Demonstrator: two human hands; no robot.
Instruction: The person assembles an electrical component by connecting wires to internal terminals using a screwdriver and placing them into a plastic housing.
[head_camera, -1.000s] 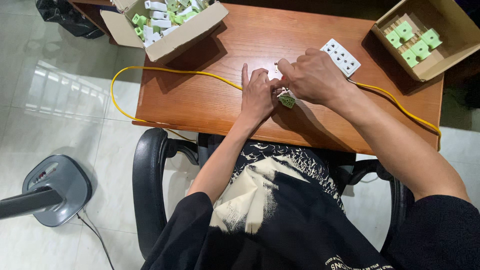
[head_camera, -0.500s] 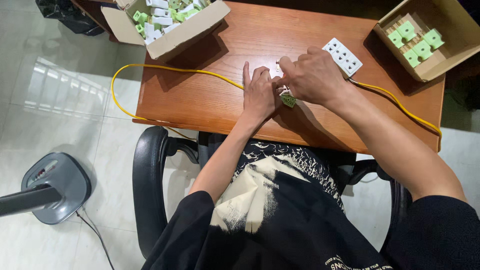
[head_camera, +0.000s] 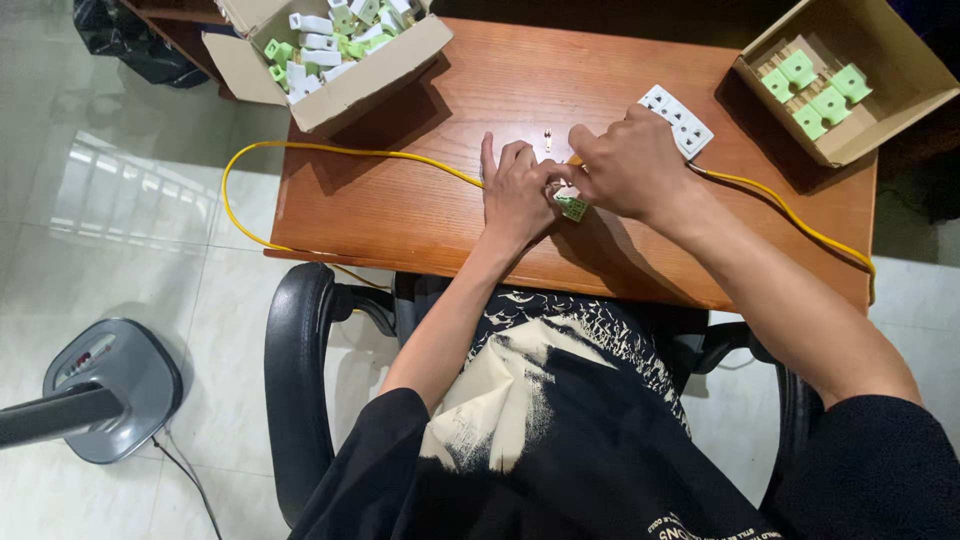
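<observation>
Bright, sharp; floor (head_camera: 130, 190) glare; edges perhaps bowed.

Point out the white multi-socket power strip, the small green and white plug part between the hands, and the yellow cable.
white multi-socket power strip (head_camera: 690, 127): head view, its top face.
small green and white plug part (head_camera: 574, 208): head view, green corner.
yellow cable (head_camera: 300, 148): head view, left stretch on desk.

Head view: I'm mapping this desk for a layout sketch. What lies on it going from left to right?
Open cardboard box of white and green parts → left hand → right hand → white socket plate → cardboard box with green parts. The yellow cable spans the desk, so it is left out.
</observation>
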